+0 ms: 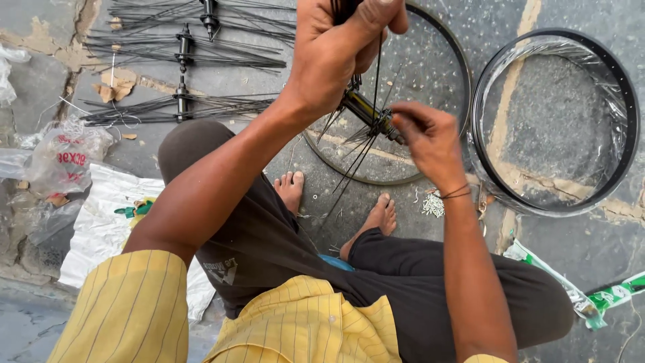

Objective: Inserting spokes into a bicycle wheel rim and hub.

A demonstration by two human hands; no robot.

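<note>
The person sits on a worn stone floor, knees bent in dark trousers and a yellow striped shirt, bare feet planted near the middle of the frame; at the right a black bicycle rim lies flat, clear plastic wrap clinging to it; just left of it, at the upper middle, a second bare rim lies partly hidden behind the arms; at the lower left a white sack is spread out, with crumpled plastic bags beside it; across the upper left three hubs already laced with spokes lie fanned in rows.

The left hand, at the upper middle, is clenched around a bunch of thin black spokes that hang down from it; the right hand, just below and to the right, pinches with its fingertips at the end of a wheel hub, held in the air between the two hands above the bare rim; a dark thread band circles the right wrist; a small heap of pale spoke nipples lies on the floor just right of the feet; green and white wrapper strips lie at the lower right.
</note>
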